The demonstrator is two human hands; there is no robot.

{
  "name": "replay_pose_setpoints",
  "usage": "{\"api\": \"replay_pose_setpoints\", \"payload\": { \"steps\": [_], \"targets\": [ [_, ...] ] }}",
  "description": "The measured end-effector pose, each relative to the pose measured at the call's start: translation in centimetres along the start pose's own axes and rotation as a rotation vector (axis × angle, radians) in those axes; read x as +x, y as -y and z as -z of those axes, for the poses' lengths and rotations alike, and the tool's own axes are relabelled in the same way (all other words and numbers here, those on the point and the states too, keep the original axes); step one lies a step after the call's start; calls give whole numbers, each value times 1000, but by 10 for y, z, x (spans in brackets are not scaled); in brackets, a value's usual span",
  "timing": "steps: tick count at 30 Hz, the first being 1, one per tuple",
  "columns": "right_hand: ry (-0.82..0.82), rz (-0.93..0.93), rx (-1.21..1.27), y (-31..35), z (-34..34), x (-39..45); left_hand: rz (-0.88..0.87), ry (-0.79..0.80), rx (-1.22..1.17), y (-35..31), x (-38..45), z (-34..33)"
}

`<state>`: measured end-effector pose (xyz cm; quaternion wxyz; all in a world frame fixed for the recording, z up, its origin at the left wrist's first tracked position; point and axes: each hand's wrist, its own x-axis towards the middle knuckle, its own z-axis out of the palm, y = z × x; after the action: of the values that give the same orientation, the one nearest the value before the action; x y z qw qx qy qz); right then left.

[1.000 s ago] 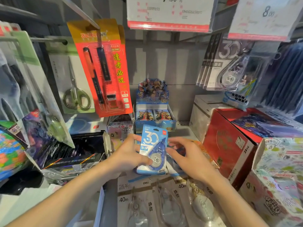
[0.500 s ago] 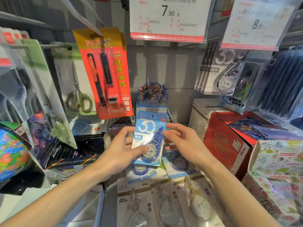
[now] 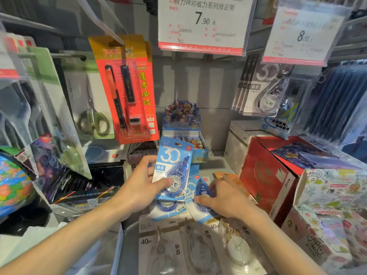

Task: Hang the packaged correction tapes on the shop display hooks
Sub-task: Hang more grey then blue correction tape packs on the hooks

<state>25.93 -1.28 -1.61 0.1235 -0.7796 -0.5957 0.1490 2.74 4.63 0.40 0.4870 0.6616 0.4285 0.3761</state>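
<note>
Blue correction tape pack stays upright in my left hand, ready for hooking, while my right hand grips another pack from the shelf pile.

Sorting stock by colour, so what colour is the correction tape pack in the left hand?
Light blue card, darker blue dispenser: correction tape pack, left hand, head view.

Green scissors pack and orange pen pack hang above left hand; red box right of right hand.
</note>
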Motion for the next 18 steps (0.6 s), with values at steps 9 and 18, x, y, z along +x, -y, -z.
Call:
{"api": "replay_pose_setpoints", "payload": {
  "steps": [9, 18],
  "targets": [
    [21, -4, 344, 8, -2, 1, -16, 5, -8, -2, -9, 9],
    [-129, 18, 664, 11, 20, -16, -106, 19, -25, -18, -28, 16]
  ]
}}
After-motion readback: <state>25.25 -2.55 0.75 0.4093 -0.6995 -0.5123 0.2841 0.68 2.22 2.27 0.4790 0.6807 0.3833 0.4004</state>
